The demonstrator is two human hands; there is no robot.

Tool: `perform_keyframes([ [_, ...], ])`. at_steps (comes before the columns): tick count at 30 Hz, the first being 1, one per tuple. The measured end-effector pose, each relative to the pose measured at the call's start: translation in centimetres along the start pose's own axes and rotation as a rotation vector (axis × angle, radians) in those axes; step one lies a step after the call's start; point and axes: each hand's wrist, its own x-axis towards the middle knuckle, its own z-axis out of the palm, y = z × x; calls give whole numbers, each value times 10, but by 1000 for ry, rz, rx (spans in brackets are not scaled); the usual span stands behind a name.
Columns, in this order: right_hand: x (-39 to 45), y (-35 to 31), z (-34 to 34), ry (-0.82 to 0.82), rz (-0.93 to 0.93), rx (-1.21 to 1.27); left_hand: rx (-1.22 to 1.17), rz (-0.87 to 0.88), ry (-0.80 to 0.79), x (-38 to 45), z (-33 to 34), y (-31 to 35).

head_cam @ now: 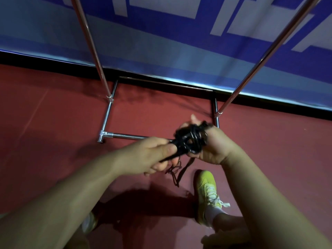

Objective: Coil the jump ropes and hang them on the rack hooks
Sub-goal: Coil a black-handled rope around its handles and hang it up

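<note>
Hands level: left (152,155) pinches rope (190,139), right (213,146) cradles coil.

Both forearms are bare, with no sleeves, watch or bands in view. The left hand (152,155) and right hand (213,146) wear no gloves or rings that can be seen. The right foot wears a yellow-green shoe (206,193) with white laces tied in a bow, and a white sock (213,215) above it. The left shoe (89,222) is pale and mostly hidden behind the arm.
</note>
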Motion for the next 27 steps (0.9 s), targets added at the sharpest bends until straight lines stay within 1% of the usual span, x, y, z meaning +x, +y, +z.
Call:
perform_keyframes([
  [1,4,2,-4,-9,-37,36,-28,1,68,1,0,5],
  [3,5,2,-3,-132,-126,15,-64,-10,187,0,-2,9],
  [5,10,4,-2,-185,-217,-147,-76,-46,295,0,-5,11],
  [6,12,8,0,-146,-265,-267,-73,-66,336,-1,-6,11],
  [7,14,11,2,-73,-310,-398,-64,-87,367,0,-8,9],
  [8,16,13,5,-2,-328,-467,-53,-106,391,1,-9,9],
  [10,17,17,11,109,-319,-541,-12,-142,431,3,-11,7],
  [13,21,22,19,245,-267,-585,99,-181,529,7,-14,1],
  [17,27,28,21,447,-207,-699,425,-188,665,10,-14,1],
  [18,28,29,20,489,-198,-710,468,-181,686,10,-15,2],
  [20,29,31,22,539,-201,-705,480,-179,702,10,-16,2],
  [23,29,36,25,547,-197,-645,544,-216,713,9,-19,-4],
  [25,28,37,29,497,-168,-540,699,-256,729,8,-21,-5],
  [27,28,35,31,449,-93,-446,895,-291,751,8,-22,-5],
])
